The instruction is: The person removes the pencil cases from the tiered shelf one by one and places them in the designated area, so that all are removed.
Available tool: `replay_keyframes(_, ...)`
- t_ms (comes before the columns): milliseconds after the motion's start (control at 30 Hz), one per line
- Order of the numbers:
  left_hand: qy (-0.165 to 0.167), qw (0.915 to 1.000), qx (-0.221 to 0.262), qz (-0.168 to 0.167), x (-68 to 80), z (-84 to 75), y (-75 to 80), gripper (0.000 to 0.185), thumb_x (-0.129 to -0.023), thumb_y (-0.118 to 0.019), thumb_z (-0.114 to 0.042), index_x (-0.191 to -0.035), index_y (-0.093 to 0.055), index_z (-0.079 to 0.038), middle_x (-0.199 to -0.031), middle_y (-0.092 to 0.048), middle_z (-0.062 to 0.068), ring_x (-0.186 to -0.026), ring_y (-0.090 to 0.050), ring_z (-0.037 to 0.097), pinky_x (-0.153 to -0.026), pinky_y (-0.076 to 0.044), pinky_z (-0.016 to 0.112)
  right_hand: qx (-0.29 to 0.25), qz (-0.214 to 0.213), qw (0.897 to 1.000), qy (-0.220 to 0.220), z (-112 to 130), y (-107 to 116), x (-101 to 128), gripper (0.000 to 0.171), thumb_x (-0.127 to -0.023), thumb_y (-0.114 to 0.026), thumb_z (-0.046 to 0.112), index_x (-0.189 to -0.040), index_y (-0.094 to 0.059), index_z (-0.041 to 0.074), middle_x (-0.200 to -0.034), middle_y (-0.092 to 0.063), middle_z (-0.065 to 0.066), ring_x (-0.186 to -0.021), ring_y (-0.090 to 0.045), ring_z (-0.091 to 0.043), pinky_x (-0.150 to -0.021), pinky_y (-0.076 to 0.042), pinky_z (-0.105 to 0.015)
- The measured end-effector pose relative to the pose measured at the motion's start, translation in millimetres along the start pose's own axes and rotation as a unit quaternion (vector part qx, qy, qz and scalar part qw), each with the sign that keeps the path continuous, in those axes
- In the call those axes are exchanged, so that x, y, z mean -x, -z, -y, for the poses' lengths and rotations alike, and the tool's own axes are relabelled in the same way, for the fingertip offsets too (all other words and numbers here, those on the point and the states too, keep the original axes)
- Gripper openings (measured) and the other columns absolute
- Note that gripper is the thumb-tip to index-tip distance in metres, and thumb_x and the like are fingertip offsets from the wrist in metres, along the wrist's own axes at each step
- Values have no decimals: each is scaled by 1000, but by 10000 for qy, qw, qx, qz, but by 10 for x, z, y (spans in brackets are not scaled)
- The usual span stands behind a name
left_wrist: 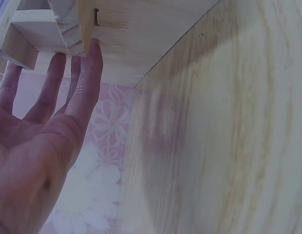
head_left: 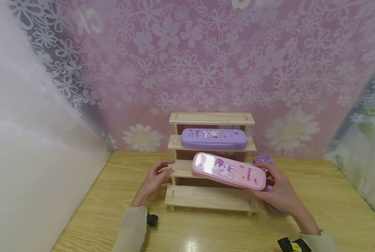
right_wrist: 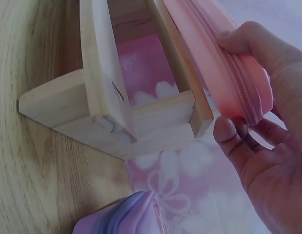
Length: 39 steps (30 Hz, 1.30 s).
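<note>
A pink zippered pencil case [head_left: 238, 170] with a rabbit, a strawberry and the word "Sweet" is tilted in front of a light wooden stepped rack [head_left: 203, 196]. My right hand [head_left: 278, 190] grips its right end; in the right wrist view, the thumb presses by the zipper [right_wrist: 233, 68] and the fingers curl around the end. The case's left end overlaps the rack's second-lowest shelf. At that shelf's left end is my left hand [head_left: 154, 180], its fingers extended against the wood in the left wrist view [left_wrist: 58, 126]. A purple pencil case [head_left: 214, 138] lies on the shelf above.
Behind my right hand, to the right of the rack, a purple item [head_left: 263, 160] stands on the wood-grain table [head_left: 326, 196], partly hidden. Pink flowered backing [head_left: 206, 70] rises behind the rack. A white wall [head_left: 42, 150] borders the left side.
</note>
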<state>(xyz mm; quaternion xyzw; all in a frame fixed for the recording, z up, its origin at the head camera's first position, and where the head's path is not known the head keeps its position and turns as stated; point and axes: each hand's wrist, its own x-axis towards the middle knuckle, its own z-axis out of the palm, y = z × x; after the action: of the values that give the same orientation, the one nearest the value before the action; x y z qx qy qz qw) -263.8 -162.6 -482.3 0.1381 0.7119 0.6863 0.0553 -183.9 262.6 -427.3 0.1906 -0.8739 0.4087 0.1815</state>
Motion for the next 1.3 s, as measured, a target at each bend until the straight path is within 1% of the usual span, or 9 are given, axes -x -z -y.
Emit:
replay_keyframes(133, -6, 10000, -10, 28, 21, -33, -17, 38, -103, -62, -20, -139, -58, -7, -145, -47, 17, -115, -58, 22, -96, -54, 67, -111, -36, 9999, 16, -35, 35, 29, 78, -64, -94, -2, -132, -58, 6, -104, -59, 4, -82, -59, 2, -69, -53, -12)
replay_keyframes(233, 12, 10000, -12, -9, 18, -21, -14, 37, -104, -62, -20, -138, -59, -8, -144, -48, 15, -113, -60, 19, -96, -54, 66, -216, -22, 9998, -3, -75, 65, 55, 77, -64, -93, -4, -133, -58, 5, -104, -59, 8, -84, -60, 3, -70, -54, -11)
replay_keyframes(300, 25, 10000, 10, -32, 11, -13, -13, 36, -103, -62, -20, -138, -59, -9, -144, -48, 14, -115, -59, 20, -97, -53, 68, -350, 4, 9994, -21, -107, 92, 82, 78, -65, -92, -6, -134, -57, 5, -105, -58, 9, -85, -60, 3, -71, -55, -10)
replay_keyframes(467, 85, 9999, 37, -52, 1, 2, -10, 36, -103, -64, -22, -137, -60, -12, -143, -49, 13, -118, -57, 23, -97, -54, 66, -669, 5, 9977, -56, -175, 162, 153, 80, -67, -90, -10, -137, -53, 1, -110, -57, 9, -93, -59, 5, -78, -55, -8)
replay_keyframes(667, 80, 9999, 3, -63, -10, 12, 2, 37, -102, -65, -24, -137, -61, -13, -140, -50, 11, -114, -59, 21, -96, -56, 64, -895, 108, 9956, -236, -236, 286, 228, 80, -69, -87, -12, -139, -50, 0, -118, -56, 11, -91, -59, 0, -73, -57, -13)
replay_keyframes(867, 39, 10000, -1, -53, -12, 12, 12, 37, -102, -64, -23, -137, -60, -11, -141, -50, 11, -113, -60, 20, -95, -55, 65, -844, 160, 9960, -253, -291, 436, 304, 80, -71, -83, -17, -140, -45, -2, -129, -51, 15, -95, -57, 0, -73, -55, -13)
replay_keyframes(967, 44, 10000, 27, -47, -4, -6, 12, 36, -103, -64, -22, -137, -60, -11, -141, -50, 12, -112, -60, 21, -96, -53, 67, -848, 140, 9960, -263, -312, 495, 346, 80, -72, -81, -19, -141, -45, -2, -131, -51, 15, -96, -57, 0, -72, -55, -13)
replay_keyframes(1100, 39, 10000, 12, -2, 12, -40, 0, 37, -103, -63, -21, -138, -59, -10, -144, -48, 16, -113, -59, 21, -97, -53, 67, -873, 50, 9959, -245, -350, 569, 404, 80, -72, -80, -21, -141, -44, -2, -133, -51, 13, -96, -56, 0, -71, -54, -13)
replay_keyframes(1300, 15, 10000, -18, 28, 28, -57, -10, 38, -103, -62, -21, -139, -58, -8, -144, -47, 18, -110, -61, 20, -96, -54, 66, -1285, -152, 9909, -366, -425, 682, 483, 81, -70, -76, -27, -140, -44, -3, -133, -53, 8, -100, -58, 1, -75, -55, -10)
